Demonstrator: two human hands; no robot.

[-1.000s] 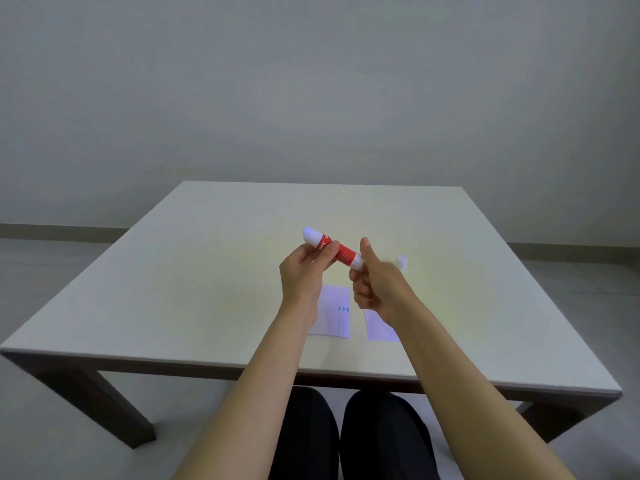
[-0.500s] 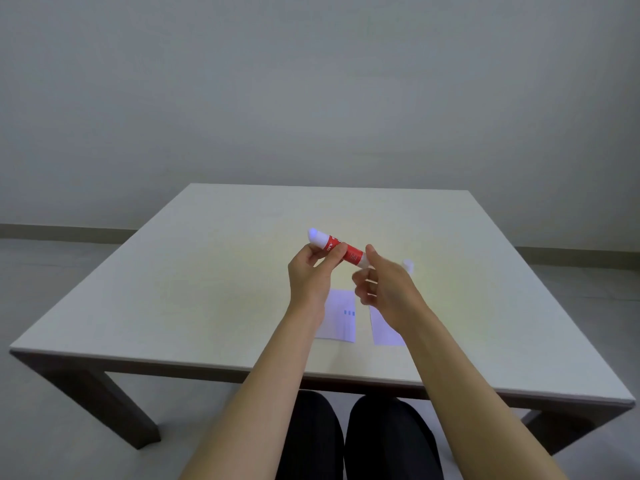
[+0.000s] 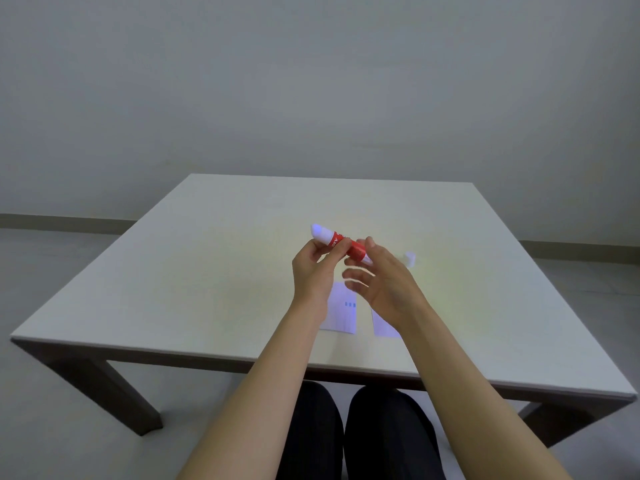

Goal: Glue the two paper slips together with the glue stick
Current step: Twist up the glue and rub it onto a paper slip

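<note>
A red and white glue stick (image 3: pixel 356 251) is held slantwise above the table, its rounded white tip pointing up and left. My left hand (image 3: pixel 311 271) pinches its middle. My right hand (image 3: pixel 388 282) is at the stick's lower white end with fingers spread and blurred, the thumb over the stick. Two white paper slips lie side by side on the table under my hands: the left slip (image 3: pixel 343 313) has small blue marks, and the right slip (image 3: pixel 382 325) is partly hidden by my right wrist.
A small white cap (image 3: pixel 409 258) lies on the pale table (image 3: pixel 207 271) just right of my right hand. The table's near edge runs close below the slips. My dark-clad knees sit under that edge.
My right hand has loosened from a closed grip on the stick's lower end to spread fingers. My left hand still holds the stick in about the same place.
</note>
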